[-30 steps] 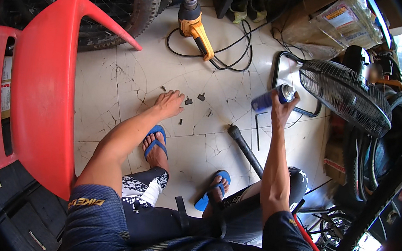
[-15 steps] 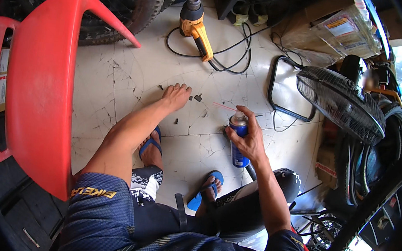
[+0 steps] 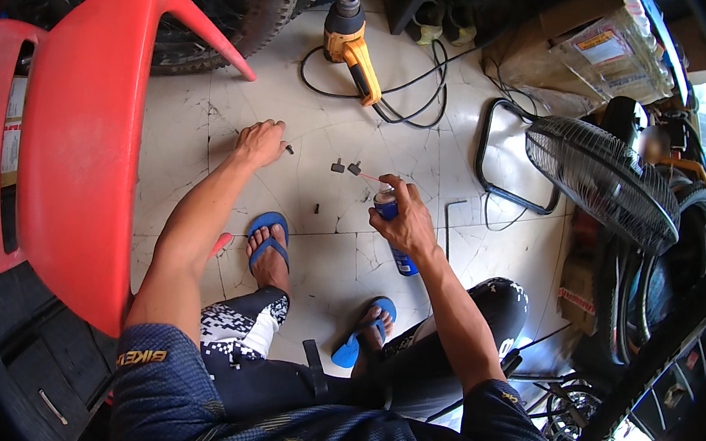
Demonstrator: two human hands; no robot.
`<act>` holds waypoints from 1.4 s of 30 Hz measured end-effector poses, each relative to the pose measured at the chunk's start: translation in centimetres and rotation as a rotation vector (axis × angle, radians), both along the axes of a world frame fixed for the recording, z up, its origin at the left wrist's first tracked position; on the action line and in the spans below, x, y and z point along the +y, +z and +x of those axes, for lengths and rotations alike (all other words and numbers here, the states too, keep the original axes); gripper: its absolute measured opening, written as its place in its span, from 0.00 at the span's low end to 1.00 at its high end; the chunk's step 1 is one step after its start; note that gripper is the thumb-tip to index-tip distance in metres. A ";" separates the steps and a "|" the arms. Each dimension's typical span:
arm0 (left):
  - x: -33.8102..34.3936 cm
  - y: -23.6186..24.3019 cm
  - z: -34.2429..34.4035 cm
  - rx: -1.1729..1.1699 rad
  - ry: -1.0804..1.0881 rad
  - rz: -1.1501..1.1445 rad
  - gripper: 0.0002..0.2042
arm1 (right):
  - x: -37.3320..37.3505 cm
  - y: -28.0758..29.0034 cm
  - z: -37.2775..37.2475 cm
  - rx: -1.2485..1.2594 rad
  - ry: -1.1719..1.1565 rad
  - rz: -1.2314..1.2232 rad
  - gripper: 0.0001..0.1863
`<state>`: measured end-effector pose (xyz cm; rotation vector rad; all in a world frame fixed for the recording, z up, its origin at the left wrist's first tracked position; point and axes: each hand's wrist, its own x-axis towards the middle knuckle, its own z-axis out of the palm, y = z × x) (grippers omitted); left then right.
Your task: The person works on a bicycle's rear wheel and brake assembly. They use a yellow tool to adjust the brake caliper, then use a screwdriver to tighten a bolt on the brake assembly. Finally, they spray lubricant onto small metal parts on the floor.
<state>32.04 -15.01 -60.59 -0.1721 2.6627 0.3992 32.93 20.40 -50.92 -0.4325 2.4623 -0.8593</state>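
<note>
My right hand (image 3: 407, 219) is wrapped round a blue spray can (image 3: 406, 265) near its top, index finger over the nozzle. From the nozzle a thin red straw (image 3: 371, 177) points left at two small dark blocks with tabs, which look like disc brake pads: a left pad (image 3: 338, 166) and a right pad (image 3: 354, 169). They lie side by side on the tiled floor. Farther left, my left hand (image 3: 260, 142) is low over the floor, fingers curled and tips hidden, beside a small dark bolt (image 3: 290, 149). Another small dark bolt (image 3: 317, 208) lies nearer me.
An L-shaped hex key (image 3: 448, 230) lies right of the can. Beyond stands a yellow-black heat gun (image 3: 354, 50) with a looped cable. A red plastic chair (image 3: 80, 143) is at left, a floor fan (image 3: 603, 181) at right, bicycle wheels (image 3: 238, 5) at far left.
My left hand has moved left, away from the pads to the far bolt. My right hand has brought the can left, its straw now close to the pads, uncovering the hex key.
</note>
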 end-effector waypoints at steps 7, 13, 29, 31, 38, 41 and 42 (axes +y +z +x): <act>-1.0 -0.2 1.2 -0.032 0.043 0.012 0.14 | -0.6 -1.4 -0.6 -0.003 0.004 0.110 0.34; -1.9 -0.1 1.9 -0.017 0.062 0.000 0.14 | -0.8 -1.7 -0.8 0.045 0.017 0.087 0.35; -2.0 0.1 1.6 -0.062 0.035 0.019 0.16 | -0.8 -1.9 -1.0 0.052 0.009 0.100 0.35; -2.0 0.2 1.5 -0.059 0.033 0.024 0.16 | -0.8 -1.8 -1.0 0.054 0.003 0.141 0.35; -2.1 -0.3 1.8 -0.039 0.050 -0.001 0.14 | -0.9 -1.9 -1.0 0.045 -0.006 0.138 0.36; -2.2 -0.5 2.0 -0.017 0.050 -0.007 0.13 | -0.9 -1.9 -1.3 0.054 -0.020 0.131 0.35; -2.2 -0.5 2.1 -0.027 0.056 -0.005 0.13 | -0.9 -1.9 -1.4 0.059 -0.024 0.115 0.35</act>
